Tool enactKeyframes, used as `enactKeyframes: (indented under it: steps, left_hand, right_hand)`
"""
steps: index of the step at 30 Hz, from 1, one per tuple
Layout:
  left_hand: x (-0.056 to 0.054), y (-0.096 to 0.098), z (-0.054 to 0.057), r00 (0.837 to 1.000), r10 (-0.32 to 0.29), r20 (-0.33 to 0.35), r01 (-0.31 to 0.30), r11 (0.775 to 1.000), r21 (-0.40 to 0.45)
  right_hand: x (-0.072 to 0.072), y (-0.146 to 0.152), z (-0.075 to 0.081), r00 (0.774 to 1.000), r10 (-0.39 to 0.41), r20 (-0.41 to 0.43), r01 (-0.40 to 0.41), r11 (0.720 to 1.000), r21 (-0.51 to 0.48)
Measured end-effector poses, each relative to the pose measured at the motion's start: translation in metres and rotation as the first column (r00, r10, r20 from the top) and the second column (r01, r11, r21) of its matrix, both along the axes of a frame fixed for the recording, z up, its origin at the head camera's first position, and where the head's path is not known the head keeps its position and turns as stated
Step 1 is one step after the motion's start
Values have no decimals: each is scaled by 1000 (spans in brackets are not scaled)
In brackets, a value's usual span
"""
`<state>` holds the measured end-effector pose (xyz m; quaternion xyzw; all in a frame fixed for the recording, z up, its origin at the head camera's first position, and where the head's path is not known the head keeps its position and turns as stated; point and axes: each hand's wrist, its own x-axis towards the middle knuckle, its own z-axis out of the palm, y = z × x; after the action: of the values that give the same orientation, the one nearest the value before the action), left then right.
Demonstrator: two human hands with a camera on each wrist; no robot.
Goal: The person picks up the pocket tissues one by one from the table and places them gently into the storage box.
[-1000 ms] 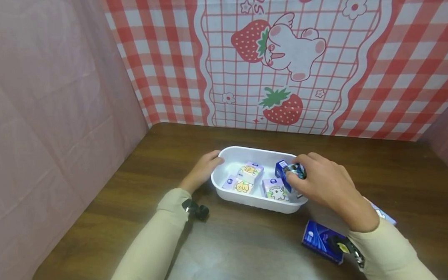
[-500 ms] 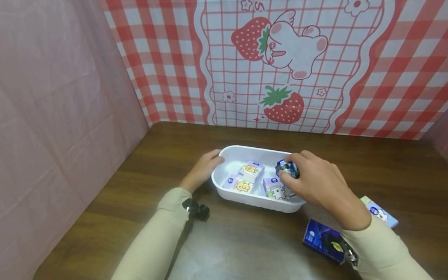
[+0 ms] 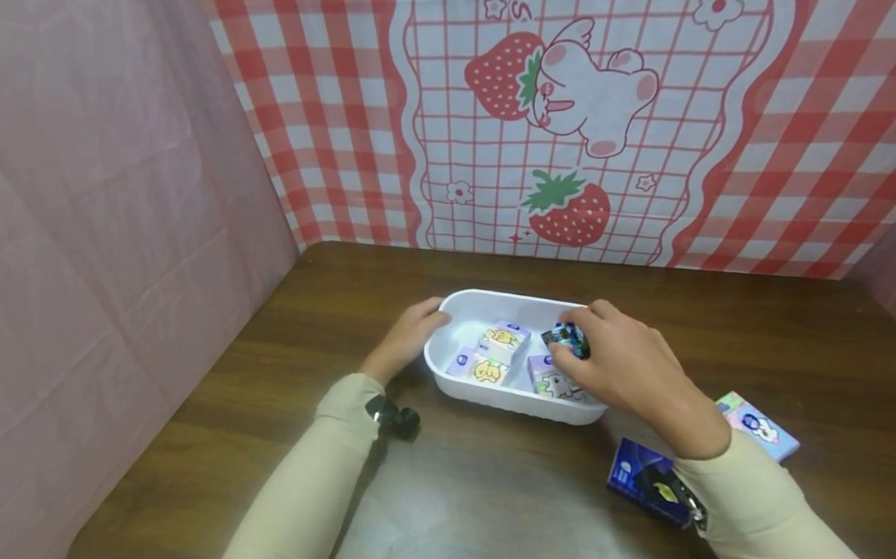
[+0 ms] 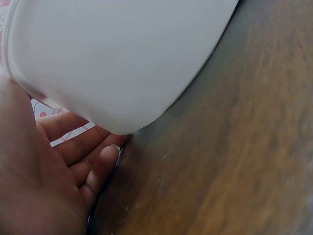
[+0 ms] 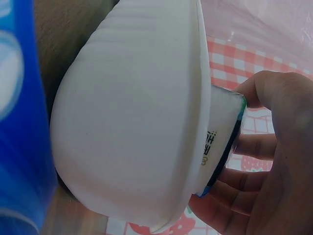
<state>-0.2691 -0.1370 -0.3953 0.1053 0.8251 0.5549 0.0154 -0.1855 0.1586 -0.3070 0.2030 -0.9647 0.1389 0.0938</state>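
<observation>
My left hand grips the left end of a white plastic tray, thumb at the rim and fingers around the outside; in the left wrist view the fingers bend beside the tray wall. My right hand holds a blue-and-dark tissue pack over the right end of the tray. In the right wrist view this tissue pack shows a whitish side with print, partly below the rim. Inside the tray lie several pastel tissue packs with cartoon animals: one pack, another, and one below my right hand.
On the brown wooden table, a dark blue tissue pack lies beside my right wrist, partly covered by the wristband. A light blue cartoon tissue pack lies further right. A red checked cloth hangs behind the table.
My right hand has moved left with the blue tissue pack and turned it. The light blue pack on the table is more exposed. The left hand stays on the tray.
</observation>
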Motion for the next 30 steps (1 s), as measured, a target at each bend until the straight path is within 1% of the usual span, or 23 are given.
enactKeyframes:
  steps: [8,15,22,30]
  left_hand:
    - [1,-1,-1,1000,-1,9,1,1000,8]
    - [1,0,0,1000,-1,8,0,1000,13]
    - [1,0,1,1000,-3,9,3,1000,16]
    - [0,0,0,1000,4,-2,-4,1000,17]
  right_hand:
    - [-2,-3,-4,999,32,13,-32,999,10]
    - [-2,-3,-6,997,72,1,-72,997,16]
    - [-1,-7,-7,995,99,29,-99,995,25]
    - [2,-11,-13,984,180,-14,-179,983,51]
